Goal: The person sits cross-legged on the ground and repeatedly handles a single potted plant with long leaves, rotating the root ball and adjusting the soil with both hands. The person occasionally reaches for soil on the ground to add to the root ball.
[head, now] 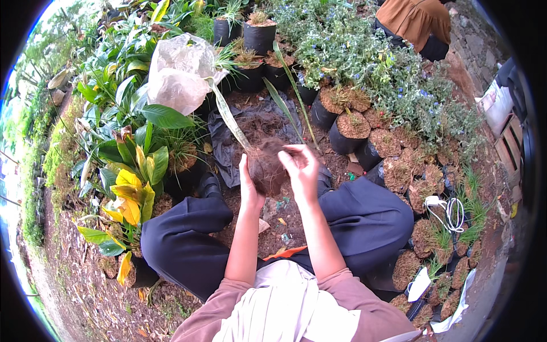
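My left hand [251, 184] is closed round the left side of a brown, fibrous root ball [267, 173]. A long pale green variegated leaf [230, 120] rises from the root ball towards the upper left. My right hand [301, 169] is at the root ball's right side, its thumb and fingers pinching at dark fibrous matter. Beyond my hands a black plastic sheet [222, 160] lies on the ground with loose brown roots and soil [260, 122] on it. Two long narrow green leaves [292, 92] lie to the right of that heap.
Black grow bags of soil [350, 130] stand ahead and along the right. Leafy plants [141, 149], some yellowed, crowd the left, with a translucent plastic bag [181, 75] over them. A coiled white cable [453, 216] lies on bags at right. Another person [412, 25] is at the top right.
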The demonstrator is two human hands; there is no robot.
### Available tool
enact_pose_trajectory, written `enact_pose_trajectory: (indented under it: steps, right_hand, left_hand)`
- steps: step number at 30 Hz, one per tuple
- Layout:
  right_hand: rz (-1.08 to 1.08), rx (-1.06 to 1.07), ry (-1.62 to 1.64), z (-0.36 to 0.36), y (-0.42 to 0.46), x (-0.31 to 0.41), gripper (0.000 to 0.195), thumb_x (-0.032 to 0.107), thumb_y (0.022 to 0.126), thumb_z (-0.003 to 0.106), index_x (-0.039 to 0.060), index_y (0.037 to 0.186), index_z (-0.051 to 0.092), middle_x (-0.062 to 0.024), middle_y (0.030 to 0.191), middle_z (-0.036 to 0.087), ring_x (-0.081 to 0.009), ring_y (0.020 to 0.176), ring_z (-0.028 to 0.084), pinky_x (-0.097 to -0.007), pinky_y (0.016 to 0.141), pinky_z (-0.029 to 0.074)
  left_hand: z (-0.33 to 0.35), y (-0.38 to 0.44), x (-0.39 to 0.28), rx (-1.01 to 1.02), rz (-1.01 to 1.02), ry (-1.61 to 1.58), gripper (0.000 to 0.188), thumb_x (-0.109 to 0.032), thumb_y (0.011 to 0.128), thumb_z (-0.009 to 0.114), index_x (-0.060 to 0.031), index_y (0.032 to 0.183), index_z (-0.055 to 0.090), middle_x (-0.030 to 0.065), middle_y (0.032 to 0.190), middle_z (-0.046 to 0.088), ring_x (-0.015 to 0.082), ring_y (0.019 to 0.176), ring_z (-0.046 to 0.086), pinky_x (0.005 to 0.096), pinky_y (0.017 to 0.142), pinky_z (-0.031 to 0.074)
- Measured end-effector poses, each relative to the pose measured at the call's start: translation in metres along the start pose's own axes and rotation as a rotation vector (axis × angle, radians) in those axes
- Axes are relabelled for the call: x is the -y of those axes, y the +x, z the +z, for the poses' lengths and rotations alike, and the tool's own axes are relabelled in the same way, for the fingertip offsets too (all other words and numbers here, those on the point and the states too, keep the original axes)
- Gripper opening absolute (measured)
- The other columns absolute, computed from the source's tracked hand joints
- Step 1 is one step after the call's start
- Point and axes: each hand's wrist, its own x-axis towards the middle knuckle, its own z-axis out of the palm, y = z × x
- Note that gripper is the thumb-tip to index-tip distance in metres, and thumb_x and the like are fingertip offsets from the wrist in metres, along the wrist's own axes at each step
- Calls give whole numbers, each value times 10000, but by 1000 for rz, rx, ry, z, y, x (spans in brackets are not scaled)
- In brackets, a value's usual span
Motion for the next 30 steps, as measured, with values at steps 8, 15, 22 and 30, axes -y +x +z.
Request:
enact_pose_trajectory:
  steps: [8,15,22,30]
  right_hand:
    - [72,-231,483,-36,7,22,217,24,828,636,64,1018,537,-9,908,596,-70,795,584,-197,693,474]
    - [-197,-96,-157,9,-27,4,238,-9,766,684,21,982,588,-38,899,607,-111,840,577,-241,770,469]
    - [-310,-107,-418,15,-34,-14,180,41,712,727,-9,846,618,-93,910,579,-192,894,549,-296,829,420]
    - [-271,-92,-360,18,-36,-26,193,89,717,731,9,846,612,-117,1034,539,-224,1014,516,-333,905,392]
  left_hand:
    - [-18,9,6,-69,23,-22,623,-606,855,440,-96,1208,500,81,1143,577,239,1070,542,412,939,417]
    - [-13,4,9,25,52,-36,623,-601,877,389,-79,1200,497,76,1115,587,209,1035,558,357,914,437]
    - [-27,10,21,20,114,-113,413,-417,902,499,-70,1125,521,51,1022,600,149,935,580,312,840,466]
    - [-37,16,28,-14,197,42,366,-154,846,621,-19,1157,482,57,1006,592,140,897,575,282,774,472]
